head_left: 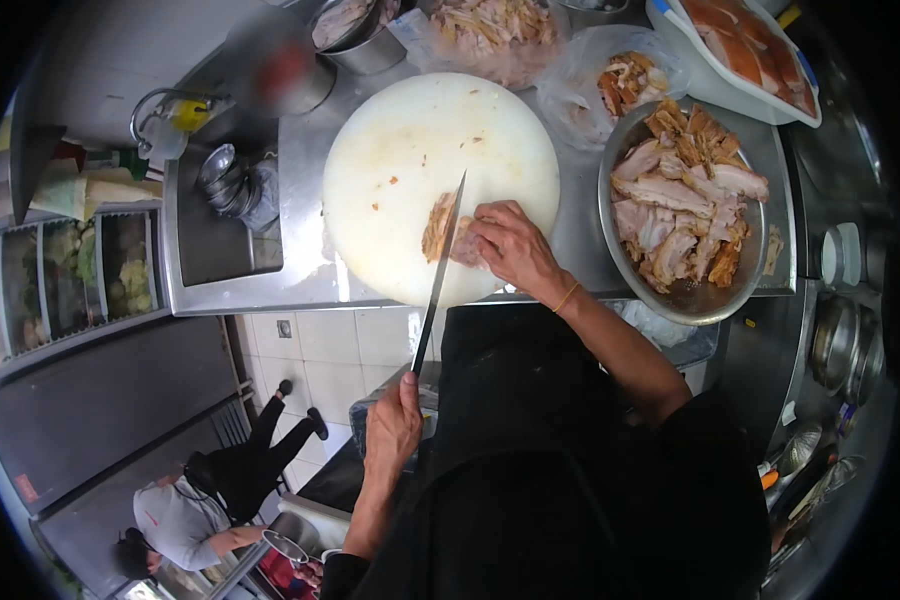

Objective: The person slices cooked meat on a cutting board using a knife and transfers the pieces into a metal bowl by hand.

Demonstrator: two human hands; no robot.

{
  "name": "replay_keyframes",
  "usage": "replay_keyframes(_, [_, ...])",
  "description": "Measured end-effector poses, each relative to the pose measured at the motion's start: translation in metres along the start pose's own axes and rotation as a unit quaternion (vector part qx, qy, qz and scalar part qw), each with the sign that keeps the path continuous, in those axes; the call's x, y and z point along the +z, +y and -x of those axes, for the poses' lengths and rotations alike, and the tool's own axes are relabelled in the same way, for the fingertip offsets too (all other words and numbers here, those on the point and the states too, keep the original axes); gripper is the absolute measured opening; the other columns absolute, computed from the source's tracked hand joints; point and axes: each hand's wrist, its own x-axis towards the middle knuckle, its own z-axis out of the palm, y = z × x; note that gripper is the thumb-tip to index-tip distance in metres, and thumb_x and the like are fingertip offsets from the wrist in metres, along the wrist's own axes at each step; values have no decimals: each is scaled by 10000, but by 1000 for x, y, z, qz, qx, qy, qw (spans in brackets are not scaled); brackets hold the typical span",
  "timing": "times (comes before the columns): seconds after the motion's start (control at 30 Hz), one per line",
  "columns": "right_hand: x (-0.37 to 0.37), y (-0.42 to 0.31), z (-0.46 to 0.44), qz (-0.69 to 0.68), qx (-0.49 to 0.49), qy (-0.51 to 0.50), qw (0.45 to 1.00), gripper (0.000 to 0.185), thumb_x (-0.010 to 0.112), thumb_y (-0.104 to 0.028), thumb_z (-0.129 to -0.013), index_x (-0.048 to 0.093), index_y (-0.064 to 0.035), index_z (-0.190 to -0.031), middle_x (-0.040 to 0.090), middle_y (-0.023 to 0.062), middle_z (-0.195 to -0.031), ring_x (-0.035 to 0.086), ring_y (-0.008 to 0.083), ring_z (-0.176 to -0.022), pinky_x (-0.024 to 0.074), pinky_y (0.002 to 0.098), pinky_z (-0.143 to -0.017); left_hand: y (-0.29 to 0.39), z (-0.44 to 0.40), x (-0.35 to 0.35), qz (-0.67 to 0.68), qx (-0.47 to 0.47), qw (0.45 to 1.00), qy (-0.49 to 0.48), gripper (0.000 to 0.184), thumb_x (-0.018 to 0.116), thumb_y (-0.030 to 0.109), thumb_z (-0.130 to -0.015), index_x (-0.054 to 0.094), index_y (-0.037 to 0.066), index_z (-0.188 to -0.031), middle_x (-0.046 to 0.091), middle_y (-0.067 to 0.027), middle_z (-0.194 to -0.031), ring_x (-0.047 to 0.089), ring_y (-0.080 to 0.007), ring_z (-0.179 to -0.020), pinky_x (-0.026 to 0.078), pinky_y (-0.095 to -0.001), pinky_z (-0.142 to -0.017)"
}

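Note:
My left hand (393, 425) is closed around the handle of a long knife (438, 290). The blade slants up over the round white cutting board (370, 140) and lies across a piece of cooked meat (467, 247). On the blade's left side sits a browned part of the meat (436, 225). My right hand (515, 250) presses the meat to the board, its fingers curled over the edge beside the blade. Small brown crumbs are scattered on the board. To the right, a large metal bowl (607, 215) holds sliced cooked meat (685, 195).
Behind the board are a plastic bag of shredded meat (490, 30), another bag (575, 95) and metal pots (365, 50). A white tub (740, 95) of browned meat stands at back right. Left are a sink (230, 255) and vegetable bins (70, 270). A co-worker (195, 510) is at lower left.

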Motion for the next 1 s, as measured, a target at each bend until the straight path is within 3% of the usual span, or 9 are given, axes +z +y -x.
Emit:
replay_keyframes(0.27, [5, 3, -2, 24, -25, -10, 999, 222, 654, -61, -811, 702, 15, -1014, 684, 123, -1080, 598, 308, -1084, 497, 390, -987, 2, 25, -6, -83, -11, 997, 5, 561, 390, 424, -1084, 622, -19, -829, 640, -353, -788, 618, -576, -827, 472, -643, -729])
replay_keyframes(0.37, [3, 3, -6, 22, -28, -15, 999, 208, 648, -62, -808, 695, 9, -998, 681, 112, -1078, 596, 300, -1080, 497, 399, -982, -7, 26, 1, -85, -21, 996, -14, 552, 396, 408, -1081, 626, -24, -826, 636, -364, -794, 611, -584, -828, 473, -649, -733])
replay_keyframes(0.5, [2, 1, -5, 2, -36, -39, 999, 173, 634, -70, -816, 679, -5, -970, 669, 108, -1081, 589, 303, -1077, 495, 408, -976, 1, -21, 24, -50, 36, 998, 5, 593, 369, 434, -1082, 644, -44, -865, 633, -378, -827, 596, -597, -853, 463, -652, -772])
replay_keyframes(0.63, [2, -2, -5, 15, -19, -8, 1000, 125, 621, -83, -827, 655, -15, -925, 643, 112, -1038, 587, 311, -1055, 502, 405, -963, 25, -26, 0, -28, 19, 999, 11, 605, 358, 438, -1088, 634, -60, -884, 631, -371, -822, 592, -591, -879, 445, -638, -781])
replay_keyframes(1.0, [5, -1, 0, 32, -11, 4, 999, 141, 669, -61, -797, 679, -2, -924, 648, 112, -1009, 607, 296, -1038, 519, 390, -936, 3, 34, -5, -81, -1, 997, -21, 512, 409, 375, -1086, 616, -26, -844, 628, -353, -755, 608, -573, -777, 456, -646, -667])
